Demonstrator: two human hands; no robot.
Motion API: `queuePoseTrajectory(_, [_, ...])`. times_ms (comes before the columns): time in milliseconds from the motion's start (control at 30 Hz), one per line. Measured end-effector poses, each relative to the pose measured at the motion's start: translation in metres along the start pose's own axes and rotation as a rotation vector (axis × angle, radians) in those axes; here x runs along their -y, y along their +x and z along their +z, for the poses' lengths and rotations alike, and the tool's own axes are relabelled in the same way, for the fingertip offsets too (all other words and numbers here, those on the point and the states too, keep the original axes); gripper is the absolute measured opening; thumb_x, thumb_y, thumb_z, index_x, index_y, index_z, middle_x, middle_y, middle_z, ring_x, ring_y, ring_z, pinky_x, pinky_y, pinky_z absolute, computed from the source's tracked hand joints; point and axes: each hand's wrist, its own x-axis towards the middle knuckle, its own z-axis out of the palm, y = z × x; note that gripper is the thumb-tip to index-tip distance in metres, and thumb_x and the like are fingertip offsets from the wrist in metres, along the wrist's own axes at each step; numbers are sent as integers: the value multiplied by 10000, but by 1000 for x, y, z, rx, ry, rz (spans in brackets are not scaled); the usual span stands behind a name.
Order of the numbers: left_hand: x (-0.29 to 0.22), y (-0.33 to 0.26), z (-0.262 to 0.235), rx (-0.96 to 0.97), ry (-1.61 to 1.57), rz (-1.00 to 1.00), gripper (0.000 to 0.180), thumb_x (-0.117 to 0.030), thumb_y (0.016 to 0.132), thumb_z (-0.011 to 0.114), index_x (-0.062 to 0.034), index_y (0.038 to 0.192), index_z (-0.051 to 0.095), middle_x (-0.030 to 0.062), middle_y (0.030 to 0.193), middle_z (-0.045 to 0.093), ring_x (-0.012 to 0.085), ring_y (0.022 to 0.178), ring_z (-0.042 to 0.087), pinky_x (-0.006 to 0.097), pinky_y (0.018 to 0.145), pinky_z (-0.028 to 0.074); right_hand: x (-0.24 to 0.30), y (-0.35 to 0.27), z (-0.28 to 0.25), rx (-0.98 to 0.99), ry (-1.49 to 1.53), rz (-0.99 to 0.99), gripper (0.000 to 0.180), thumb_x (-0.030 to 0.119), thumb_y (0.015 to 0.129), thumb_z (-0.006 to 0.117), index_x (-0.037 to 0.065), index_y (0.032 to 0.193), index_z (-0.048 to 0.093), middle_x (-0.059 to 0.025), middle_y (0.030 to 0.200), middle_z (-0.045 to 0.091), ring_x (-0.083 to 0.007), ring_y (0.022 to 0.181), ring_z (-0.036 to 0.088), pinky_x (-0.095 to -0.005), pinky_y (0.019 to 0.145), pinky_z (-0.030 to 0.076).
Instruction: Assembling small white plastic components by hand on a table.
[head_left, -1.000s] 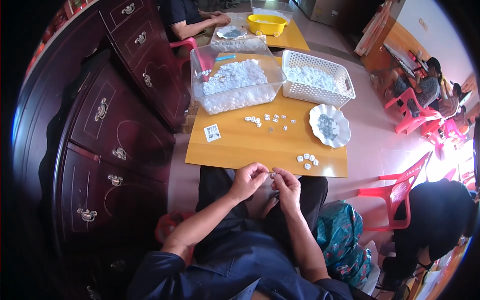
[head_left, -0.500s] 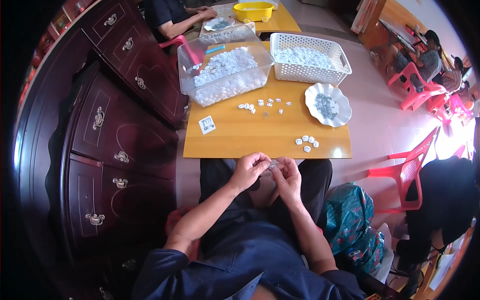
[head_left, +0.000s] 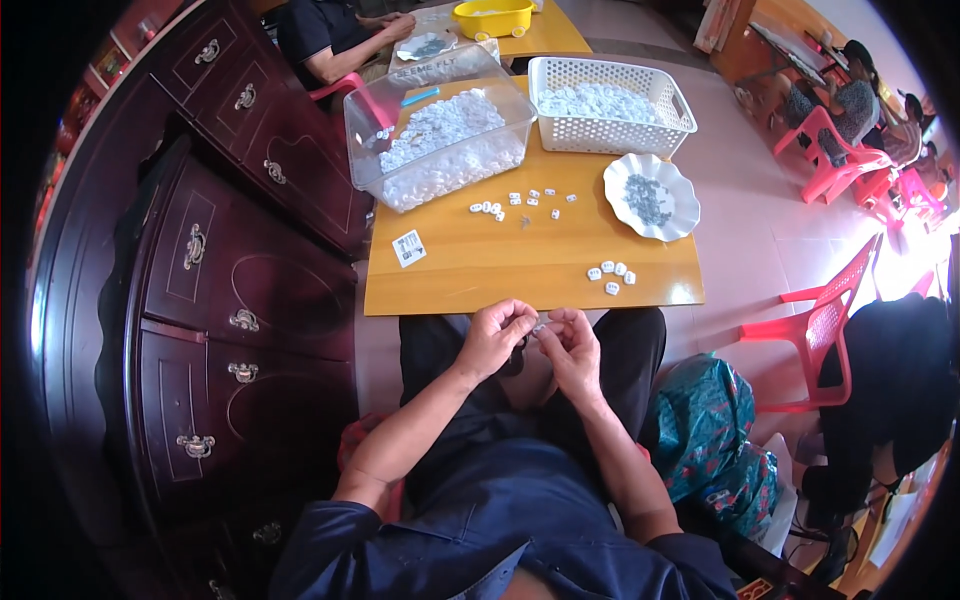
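My left hand (head_left: pixel 497 338) and my right hand (head_left: pixel 573 358) meet just off the table's near edge, over my lap. Between the fingertips of the right is a small white piece (head_left: pixel 540 328), mostly covered. The left thumb and forefinger pinch right against it; what they grip is too small to make out. Beyond my hands, several small white pieces with dark marks (head_left: pixel 611 270) lie near the table's right front corner. More such white pieces (head_left: pixel 487 208) are spread across the middle, beside a few tiny grey bits (head_left: pixel 525 222).
On the yellow table (head_left: pixel 470 270) stand a clear bin (head_left: pixel 455 165) and a white perforated basket (head_left: pixel 610 135), both heaped with white pieces. A scalloped plate (head_left: pixel 685 213) holds grey bits. A card (head_left: pixel 409 248) lies left. Dark cabinets (head_left: pixel 190 270) flank me; a person (head_left: pixel 330 40) sits opposite.
The view has shifted slightly. My hands stay together in nearly the same pinch, the fingertips moving only a little around the small white piece. The pieces on the table lie as before.
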Motion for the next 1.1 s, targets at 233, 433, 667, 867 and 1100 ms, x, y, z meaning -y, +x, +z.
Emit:
queuePoseTrajectory(233, [2, 2, 1, 1, 1, -6, 158, -196, 1014, 638, -42, 1009, 675, -5, 916, 684, 58, 818, 621, 212, 681, 507, -5, 2, -2, -10, -1, 11, 199, 21, 945, 683, 7, 1116, 581, -11, 836, 690, -35, 732, 605, -192, 643, 487])
queuePoseTrajectory(433, [2, 2, 0, 20, 26, -4, 164, -198, 1016, 634, -39, 1007, 672, -10, 912, 681, 53, 806, 612, 212, 676, 506, -7, 2, -2, -17, 4, 18, 198, 8, 934, 693, 6, 1097, 580, -10, 830, 680, -35, 729, 602, -196, 646, 494])
queuePoseTrajectory(667, [3, 4, 1, 41, 83, 4, 155, -183, 1019, 626, -34, 1012, 671, -12, 898, 675, 51, 788, 608, 219, 668, 516, -6, 3, -3, -36, -49, -40, 196, -20, 918, 702, 12, 1053, 564, -2, 812, 658, -36, 730, 614, -189, 664, 509])
queuePoseTrajectory(867, [3, 3, 7, 23, 205, 104, 110, -126, 1007, 633, -21, 1002, 666, -9, 878, 666, 52, 767, 607, 227, 654, 523, -6, 1, -4, -52, -21, -57, 189, -30, 916, 695, 12, 1038, 556, -11, 826, 658, -42, 741, 629, -193, 674, 515])
queuePoseTrajectory(1100, [4, 3, 4, 43, 59, 53, 89, -77, 976, 652, -8, 1032, 651, 3, 872, 674, 74, 780, 628, 237, 707, 508, -3, 0, -1, -32, 26, -14, 216, -24, 941, 677, 44, 1060, 510, -7, 843, 647, -45, 731, 609, -178, 654, 492])
